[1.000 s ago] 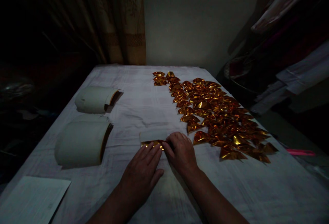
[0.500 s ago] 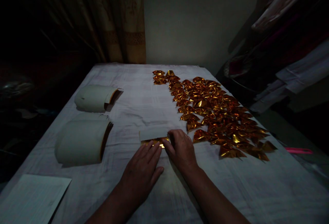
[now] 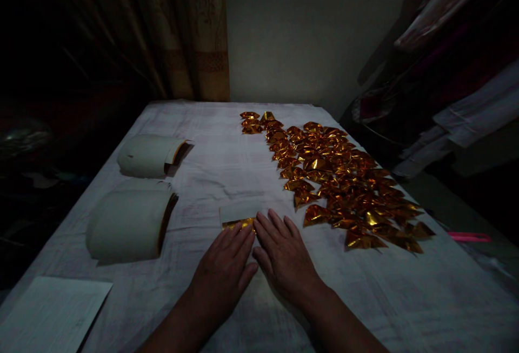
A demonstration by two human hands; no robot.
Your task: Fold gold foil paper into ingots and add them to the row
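A sheet of foil paper (image 3: 239, 213) lies on the cloth-covered table, pale side up, with a strip folded over to show gold along its near edge. My left hand (image 3: 225, 261) rests flat, its fingertips on the gold strip. Beside it, my right hand (image 3: 284, 250) lies flat with fingers stretched out, covering the sheet's right end. Both hands are open and grasp nothing. To the right of my right hand spreads a mass of folded gold foil ingots (image 3: 340, 174), the nearest ones close to its fingertips.
Two curved stacks of pale-backed foil paper (image 3: 125, 223) sit at the left. A flat white sheet or pad (image 3: 52, 312) lies at the near left corner. A curtain (image 3: 206, 34) and wall (image 3: 308, 34) stand behind the table. Clothes (image 3: 470, 110) hang at the right.
My right hand has gone from bent fingers pinching at the sheet's right end to lying flat with fingers extended. My left hand has stayed in place.
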